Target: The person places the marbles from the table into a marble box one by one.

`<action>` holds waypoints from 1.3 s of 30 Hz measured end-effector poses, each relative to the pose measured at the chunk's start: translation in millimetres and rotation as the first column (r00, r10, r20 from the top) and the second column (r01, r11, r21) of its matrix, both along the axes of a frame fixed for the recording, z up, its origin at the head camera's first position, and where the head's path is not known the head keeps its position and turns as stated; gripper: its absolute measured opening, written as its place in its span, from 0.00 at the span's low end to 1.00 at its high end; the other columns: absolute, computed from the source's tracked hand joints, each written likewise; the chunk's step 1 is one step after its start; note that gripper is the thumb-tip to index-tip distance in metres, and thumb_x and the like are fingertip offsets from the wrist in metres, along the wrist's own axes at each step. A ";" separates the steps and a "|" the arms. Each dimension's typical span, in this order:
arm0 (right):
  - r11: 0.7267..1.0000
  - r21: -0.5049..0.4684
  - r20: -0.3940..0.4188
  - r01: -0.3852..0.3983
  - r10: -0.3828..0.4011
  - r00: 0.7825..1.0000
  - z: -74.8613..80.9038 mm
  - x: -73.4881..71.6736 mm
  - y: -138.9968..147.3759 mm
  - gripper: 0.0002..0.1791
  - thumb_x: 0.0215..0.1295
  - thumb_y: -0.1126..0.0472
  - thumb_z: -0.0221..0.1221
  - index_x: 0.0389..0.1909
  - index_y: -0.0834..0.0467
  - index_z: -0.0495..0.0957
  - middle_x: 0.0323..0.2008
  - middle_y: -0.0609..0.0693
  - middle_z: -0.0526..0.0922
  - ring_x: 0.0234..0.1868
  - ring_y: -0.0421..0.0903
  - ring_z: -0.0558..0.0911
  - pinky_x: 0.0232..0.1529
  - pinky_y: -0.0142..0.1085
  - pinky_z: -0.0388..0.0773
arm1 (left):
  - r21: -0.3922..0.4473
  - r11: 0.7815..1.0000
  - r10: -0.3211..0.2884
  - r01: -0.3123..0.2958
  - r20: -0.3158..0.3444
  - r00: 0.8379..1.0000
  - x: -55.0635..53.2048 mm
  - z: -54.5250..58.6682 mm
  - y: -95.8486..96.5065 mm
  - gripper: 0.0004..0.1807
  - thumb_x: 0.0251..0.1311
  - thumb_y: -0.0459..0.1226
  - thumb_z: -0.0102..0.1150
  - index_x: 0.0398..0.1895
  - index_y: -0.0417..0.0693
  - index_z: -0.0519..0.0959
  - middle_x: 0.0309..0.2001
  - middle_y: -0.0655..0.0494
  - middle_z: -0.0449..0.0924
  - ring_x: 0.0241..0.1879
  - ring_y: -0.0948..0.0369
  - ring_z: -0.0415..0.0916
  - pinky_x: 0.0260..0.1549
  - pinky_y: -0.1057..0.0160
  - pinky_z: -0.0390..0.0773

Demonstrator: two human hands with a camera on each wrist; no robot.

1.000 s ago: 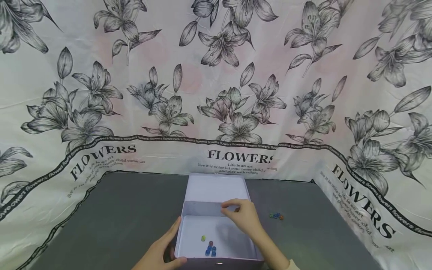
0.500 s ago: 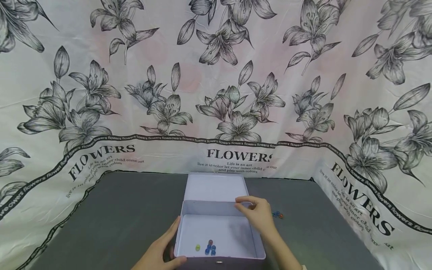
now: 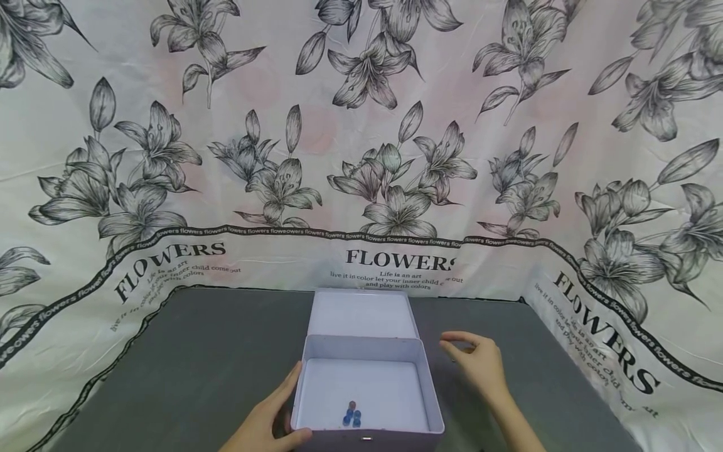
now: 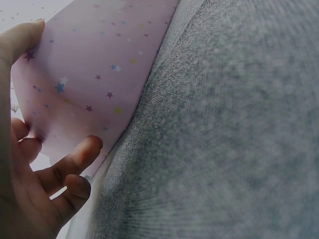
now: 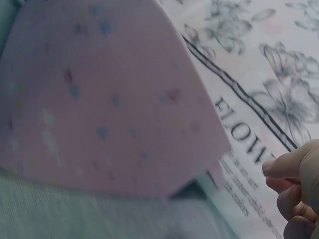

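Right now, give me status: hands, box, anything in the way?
Left hand grips box at left side. Right hand right of box, no bead visible in fingers. Small beads inside; lid back, opening unobstructed.

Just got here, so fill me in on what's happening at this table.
A person's left hand grips the front left corner of a pink star-patterned box, whose lid is open. Their right hand is over the table to the box's right, thumb and fingers close together; whether they hold anything is unclear. A few small blue beads and a reddish bead lie inside the box, near its front wall.
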State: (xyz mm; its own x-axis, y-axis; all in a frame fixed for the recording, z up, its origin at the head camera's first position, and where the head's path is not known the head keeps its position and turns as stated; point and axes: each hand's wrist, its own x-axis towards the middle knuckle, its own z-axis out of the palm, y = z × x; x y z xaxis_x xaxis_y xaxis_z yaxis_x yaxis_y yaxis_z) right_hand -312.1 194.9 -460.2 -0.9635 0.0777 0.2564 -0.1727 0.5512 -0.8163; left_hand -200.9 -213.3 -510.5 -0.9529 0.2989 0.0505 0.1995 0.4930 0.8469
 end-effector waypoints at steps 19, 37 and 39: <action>0.986 0.086 0.036 0.145 -0.149 0.988 -28.5 -7.4 52.0 0.15 0.68 0.57 0.72 0.51 0.60 0.90 0.27 0.54 0.92 0.08 0.35 0.61 0.10 0.29 0.60 | 0.007 1.000 0.020 -0.021 0.035 0.999 2.0 -2.2 1.4 0.59 0.66 0.55 0.71 0.89 0.55 0.42 0.86 0.43 0.42 0.76 0.35 0.62 0.62 0.36 0.77; 0.966 0.179 -0.031 0.185 -0.182 0.983 -60.0 -12.2 58.4 0.12 0.64 0.61 0.74 0.46 0.61 0.91 0.38 0.57 0.93 0.11 0.39 0.71 0.15 0.30 0.63 | 0.004 1.000 0.009 -0.009 0.025 1.000 0.5 -1.5 -0.4 0.59 0.66 0.54 0.72 0.88 0.53 0.42 0.86 0.41 0.43 0.78 0.35 0.58 0.65 0.30 0.71; 0.965 0.189 -0.050 0.184 -0.178 0.983 -62.6 -12.7 58.8 0.11 0.63 0.62 0.74 0.45 0.61 0.91 0.39 0.57 0.93 0.10 0.38 0.69 0.14 0.29 0.63 | 0.003 1.000 0.005 -0.005 0.016 1.000 0.5 -1.8 -0.6 0.59 0.66 0.54 0.72 0.88 0.52 0.43 0.86 0.41 0.43 0.77 0.36 0.60 0.65 0.30 0.72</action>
State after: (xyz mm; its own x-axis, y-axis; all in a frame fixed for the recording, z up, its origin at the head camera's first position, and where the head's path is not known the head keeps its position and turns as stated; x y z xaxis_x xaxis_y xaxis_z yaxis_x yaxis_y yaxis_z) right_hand -324.8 253.8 -522.7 -0.9290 0.1961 0.3140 -0.0802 0.7213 -0.6880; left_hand -200.4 -213.9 -512.3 -0.9551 0.2942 0.0363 0.1837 0.4912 0.8514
